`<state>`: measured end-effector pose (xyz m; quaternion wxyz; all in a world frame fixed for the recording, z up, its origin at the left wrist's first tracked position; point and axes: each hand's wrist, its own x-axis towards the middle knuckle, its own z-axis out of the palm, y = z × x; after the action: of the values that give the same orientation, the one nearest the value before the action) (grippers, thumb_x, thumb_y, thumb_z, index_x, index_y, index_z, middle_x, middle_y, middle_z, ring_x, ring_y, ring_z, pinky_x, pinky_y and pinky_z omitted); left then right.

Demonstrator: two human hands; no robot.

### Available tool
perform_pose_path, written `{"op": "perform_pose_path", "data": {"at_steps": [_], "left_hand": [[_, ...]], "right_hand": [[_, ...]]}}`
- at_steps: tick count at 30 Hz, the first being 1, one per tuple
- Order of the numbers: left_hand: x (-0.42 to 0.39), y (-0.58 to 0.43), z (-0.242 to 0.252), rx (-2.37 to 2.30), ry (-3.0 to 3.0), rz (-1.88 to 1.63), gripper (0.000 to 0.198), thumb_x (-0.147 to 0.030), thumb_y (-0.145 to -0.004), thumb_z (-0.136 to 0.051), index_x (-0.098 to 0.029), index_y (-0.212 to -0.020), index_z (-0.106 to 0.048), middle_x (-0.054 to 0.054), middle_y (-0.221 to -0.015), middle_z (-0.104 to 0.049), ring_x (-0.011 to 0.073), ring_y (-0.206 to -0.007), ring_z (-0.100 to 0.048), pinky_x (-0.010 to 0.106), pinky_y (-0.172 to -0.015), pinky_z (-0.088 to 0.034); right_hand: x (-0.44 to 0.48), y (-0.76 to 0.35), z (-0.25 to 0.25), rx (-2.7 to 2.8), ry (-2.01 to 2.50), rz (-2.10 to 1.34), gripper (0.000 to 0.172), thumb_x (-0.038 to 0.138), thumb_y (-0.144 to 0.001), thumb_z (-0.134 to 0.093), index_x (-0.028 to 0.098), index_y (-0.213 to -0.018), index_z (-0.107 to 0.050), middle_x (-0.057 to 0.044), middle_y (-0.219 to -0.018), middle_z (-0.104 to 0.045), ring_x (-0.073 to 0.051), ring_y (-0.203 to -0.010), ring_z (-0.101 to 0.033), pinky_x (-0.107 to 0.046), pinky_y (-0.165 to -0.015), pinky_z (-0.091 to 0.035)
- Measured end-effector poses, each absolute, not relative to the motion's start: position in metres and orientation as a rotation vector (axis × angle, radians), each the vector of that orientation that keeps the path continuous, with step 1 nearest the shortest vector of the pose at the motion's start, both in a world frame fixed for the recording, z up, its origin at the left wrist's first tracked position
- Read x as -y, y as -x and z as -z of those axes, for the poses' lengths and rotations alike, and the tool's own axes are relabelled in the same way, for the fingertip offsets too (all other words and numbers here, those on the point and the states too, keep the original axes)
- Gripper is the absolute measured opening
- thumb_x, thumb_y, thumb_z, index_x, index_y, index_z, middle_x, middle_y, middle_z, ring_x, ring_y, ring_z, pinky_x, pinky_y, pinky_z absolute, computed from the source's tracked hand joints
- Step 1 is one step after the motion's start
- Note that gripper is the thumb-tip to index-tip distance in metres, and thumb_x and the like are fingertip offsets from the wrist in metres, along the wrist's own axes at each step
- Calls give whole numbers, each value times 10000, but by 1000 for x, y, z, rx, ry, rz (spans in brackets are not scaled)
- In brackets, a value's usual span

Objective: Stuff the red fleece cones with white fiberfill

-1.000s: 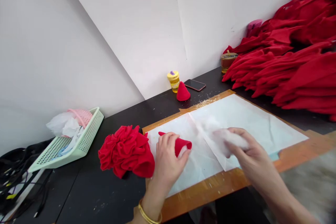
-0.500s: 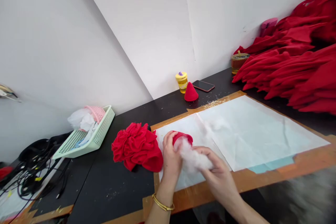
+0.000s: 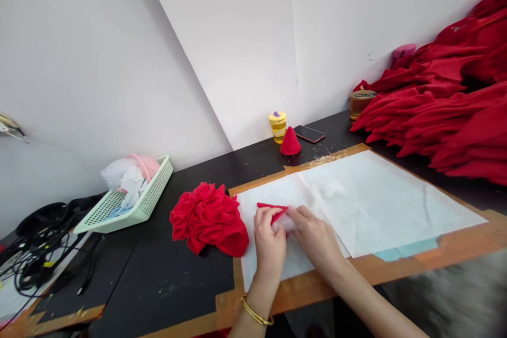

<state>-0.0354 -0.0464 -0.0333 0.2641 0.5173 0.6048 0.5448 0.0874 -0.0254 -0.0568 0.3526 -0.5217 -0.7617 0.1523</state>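
Red felt cone [image 3: 272, 207]: lies on the near left corner of the white paper sheet [image 3: 376, 200], tip pointing away from the sheet's middle. A second ago it was in the same corner, held more openly.

Left hand [image 3: 269, 237]: closed round the cone's open end, fingers curled over the felt. Gold bangle [image 3: 256, 317] on the wrist, below the sheet's near edge.

Right hand [image 3: 317, 237]: fingers pinched on the white stuffing [image 3: 285, 222] and pressed against the cone's mouth, touching the left hand. A second ago this hand was out over the middle of the sheet with the wad well apart from the cone; half a second ago the wad showed as a large tuft between the two hands. Now only a small bit of it shows.

Red ruffled bundle [image 3: 209, 219]: on the black tabletop [image 3: 158, 274], just beside the sheet's left edge, unmoved.

Orange board [image 3: 467, 243]: under the sheet, showing round its edges.

Small red cone [image 3: 290, 142], yellow cup [image 3: 278, 125], phone [image 3: 309, 133]: grouped beyond the sheet's far edge, by the wall.

Glass jar [image 3: 360, 101] and heap of red cloth [image 3: 447, 111]: beyond the sheet's far right corner.

Green basket [image 3: 130, 200] and black cables [image 3: 39, 253]: well left of the sheet.
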Motion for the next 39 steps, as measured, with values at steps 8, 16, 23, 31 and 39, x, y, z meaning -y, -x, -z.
{"op": "perform_pose_path", "data": {"at_steps": [8,16,23,31,39], "left_hand": [[56,37,46,-1712,-1620,-1445,526,81,-672,-497,-261,-984,-748,70,-1011,-625,278,-1038,-569,418,-964,-456],[92,37,36,-1424,-1941,-1262,429,-30,-838,-563,-302,-1104,-762,111,-1102,-686,314,-1121,-573,471,-1049,-434],[81,41,26,-1281,-841,-1777,672,-254,-796,-772,-259,-1391,-459,128,-1382,-576,284,-1293,-551,388,-1041,-482],[75,36,15,-1171,-580,-1738,596,-340,-731,-820,-177,-1238,-552,62,-991,-715,180,-812,-698,280,-745,-564],[82,33,14,-1201,-430,-1780,519,-266,-686,-857,-190,-1148,-636,63,-1024,-738,196,-860,-721,284,-769,-578]], "right_hand": [[30,-93,59,1391,1107,-1282,287,296,-900,-511,229,-1179,-504,-52,-975,-750,-226,-817,-746,-365,-770,-596],[32,-97,44,794,952,-1703,427,489,-729,-811,215,-970,-590,30,-698,-662,-151,-574,-594,-254,-545,-466],[42,-82,38,1241,1176,-1147,288,470,-831,-671,223,-969,-624,43,-606,-574,-174,-544,-535,-286,-540,-449],[98,-59,50,1203,745,-1424,621,415,-964,-587,322,-1517,-320,-109,-1566,-454,-257,-1391,-508,-419,-1116,-467],[85,-77,50,1293,744,-1546,661,430,-985,-560,299,-1572,-285,-103,-1335,-651,-258,-1204,-654,-450,-1009,-555]]}}
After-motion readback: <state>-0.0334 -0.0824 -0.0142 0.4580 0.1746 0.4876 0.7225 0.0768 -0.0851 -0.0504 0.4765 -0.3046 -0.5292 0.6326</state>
